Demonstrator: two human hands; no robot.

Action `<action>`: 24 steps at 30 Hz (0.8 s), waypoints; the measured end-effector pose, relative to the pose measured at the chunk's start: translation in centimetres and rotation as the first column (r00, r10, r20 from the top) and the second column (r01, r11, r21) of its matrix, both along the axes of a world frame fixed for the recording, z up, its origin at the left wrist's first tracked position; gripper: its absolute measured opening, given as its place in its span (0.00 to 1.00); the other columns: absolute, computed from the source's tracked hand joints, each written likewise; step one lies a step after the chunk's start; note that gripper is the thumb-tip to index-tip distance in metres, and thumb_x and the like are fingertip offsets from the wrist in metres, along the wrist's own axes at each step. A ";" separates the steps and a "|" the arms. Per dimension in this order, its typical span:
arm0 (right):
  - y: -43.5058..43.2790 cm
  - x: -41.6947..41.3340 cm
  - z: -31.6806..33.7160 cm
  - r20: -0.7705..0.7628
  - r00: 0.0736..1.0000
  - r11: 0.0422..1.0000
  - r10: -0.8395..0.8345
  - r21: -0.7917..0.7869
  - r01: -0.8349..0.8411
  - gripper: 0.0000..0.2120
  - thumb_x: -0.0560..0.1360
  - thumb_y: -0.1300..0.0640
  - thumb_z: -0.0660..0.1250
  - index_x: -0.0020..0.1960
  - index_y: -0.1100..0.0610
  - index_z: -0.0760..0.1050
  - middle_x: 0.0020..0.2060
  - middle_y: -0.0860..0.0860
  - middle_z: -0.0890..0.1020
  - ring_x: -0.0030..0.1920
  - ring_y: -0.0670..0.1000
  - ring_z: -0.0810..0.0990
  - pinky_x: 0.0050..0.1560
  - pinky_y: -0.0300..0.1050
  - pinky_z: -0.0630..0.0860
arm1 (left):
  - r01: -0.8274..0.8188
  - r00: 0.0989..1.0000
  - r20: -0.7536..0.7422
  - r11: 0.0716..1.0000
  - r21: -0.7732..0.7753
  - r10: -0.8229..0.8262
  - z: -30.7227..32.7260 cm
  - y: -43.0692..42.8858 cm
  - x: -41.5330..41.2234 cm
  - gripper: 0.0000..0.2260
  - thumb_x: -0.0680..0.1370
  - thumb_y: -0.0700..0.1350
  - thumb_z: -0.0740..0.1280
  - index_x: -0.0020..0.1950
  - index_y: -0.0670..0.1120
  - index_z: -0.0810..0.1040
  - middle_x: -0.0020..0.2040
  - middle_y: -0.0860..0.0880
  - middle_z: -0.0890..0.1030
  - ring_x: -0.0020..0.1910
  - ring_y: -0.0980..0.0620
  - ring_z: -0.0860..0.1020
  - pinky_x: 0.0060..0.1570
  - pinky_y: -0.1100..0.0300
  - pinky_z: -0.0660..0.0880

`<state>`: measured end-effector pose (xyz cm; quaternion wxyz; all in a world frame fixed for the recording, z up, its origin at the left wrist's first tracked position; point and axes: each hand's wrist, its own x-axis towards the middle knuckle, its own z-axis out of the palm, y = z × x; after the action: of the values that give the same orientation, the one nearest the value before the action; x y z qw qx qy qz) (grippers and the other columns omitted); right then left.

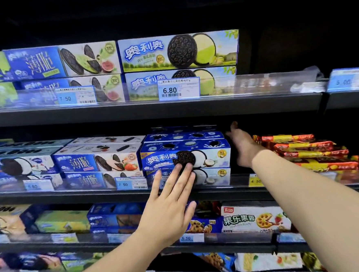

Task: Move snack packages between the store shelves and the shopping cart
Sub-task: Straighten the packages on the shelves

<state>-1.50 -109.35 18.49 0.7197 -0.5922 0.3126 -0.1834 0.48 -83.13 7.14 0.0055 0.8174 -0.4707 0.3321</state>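
Observation:
A stack of blue coconut cookie boxes (209, 153) stands on the middle shelf, two high and several deep. My left hand (170, 202) is flat with straight fingers, its fingertips touching the front face of the top box. My right hand (242, 145) reaches into the dark gap to the right of the stack, fingers extended beside the box's right end; whether it touches the box I cannot tell. Neither hand holds anything. No shopping cart is in view.
Red and yellow snack packets (302, 148) lie right of the gap. Strawberry thin-cookie boxes (95, 160) stand left of the stack. Green cookie boxes (179, 51) fill the upper shelf above a clear rail with price tags (178, 88). Lower shelves hold more boxes (254, 219).

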 end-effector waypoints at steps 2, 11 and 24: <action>0.3 0.2 -0.3 -0.060 0.998 0.999 -0.020 -0.044 0.018 0.33 0.79 0.31 0.53 0.71 0.53 0.72 0.67 0.57 0.78 0.66 0.59 0.77 0.72 0.58 0.68 | -0.006 1.000 -0.017 1.000 -0.019 0.006 0.1 -0.2 -0.1 0.31 0.83 0.59 0.53 0.83 0.46 0.53 0.83 0.48 0.48 0.82 0.47 0.48 0.77 0.37 0.48; 3.5 -5.2 -0.5 -0.034 0.999 0.996 0.022 -0.091 -0.025 0.33 0.80 0.32 0.52 0.76 0.51 0.66 0.71 0.54 0.74 0.73 0.56 0.70 0.77 0.56 0.60 | -0.054 0.993 -0.109 0.999 0.002 0.054 0.5 -0.2 -1.0 0.32 0.83 0.59 0.53 0.83 0.46 0.52 0.83 0.49 0.44 0.82 0.46 0.45 0.76 0.37 0.53; 7.9 -8.6 -0.6 -0.302 0.953 0.624 -0.033 -0.751 -0.217 0.21 0.84 0.42 0.51 0.57 0.56 0.74 0.47 0.54 0.79 0.40 0.49 0.75 0.37 0.45 0.65 | -0.118 0.977 -0.172 0.991 0.064 0.127 1.3 0.7 -1.0 0.31 0.83 0.60 0.51 0.83 0.47 0.50 0.83 0.49 0.42 0.82 0.48 0.40 0.78 0.37 0.48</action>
<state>-10.08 -101.46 17.90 0.3494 -0.8792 0.2727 -0.1746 -0.53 -82.41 8.49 0.0047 0.8708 -0.4259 0.2457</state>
